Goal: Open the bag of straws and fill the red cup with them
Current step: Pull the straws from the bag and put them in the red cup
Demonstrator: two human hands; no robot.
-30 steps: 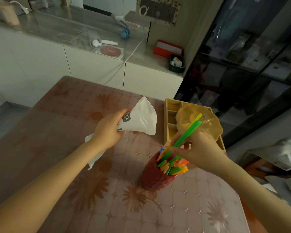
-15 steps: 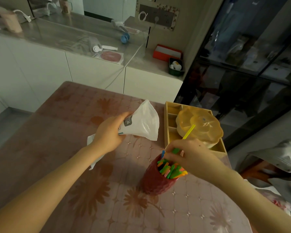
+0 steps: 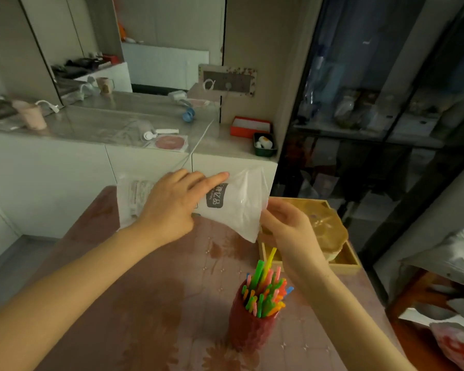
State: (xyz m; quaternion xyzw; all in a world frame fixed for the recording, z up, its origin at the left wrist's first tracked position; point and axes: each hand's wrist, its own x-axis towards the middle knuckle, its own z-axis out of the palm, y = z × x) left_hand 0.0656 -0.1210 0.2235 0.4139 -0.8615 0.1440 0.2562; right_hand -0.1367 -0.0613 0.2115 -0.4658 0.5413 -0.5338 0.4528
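The red textured cup stands upright on the table, packed with colourful straws that stick out of its mouth. Above and behind it, the white plastic straw bag is held up in the air. My left hand grips the bag's middle from the left, with the index finger stretched along its top. My right hand pinches the bag's open right end. No straws show through the bag.
A wooden divided tray with an amber lidded dish stands right of the cup. The floral tablecloth covers the table. Behind is a white counter with small items; a dark glass cabinet is at right.
My right hand has let go of the straws in the cup and risen to the bag's open end. My left hand has lifted the bag higher. The view has tilted upward.
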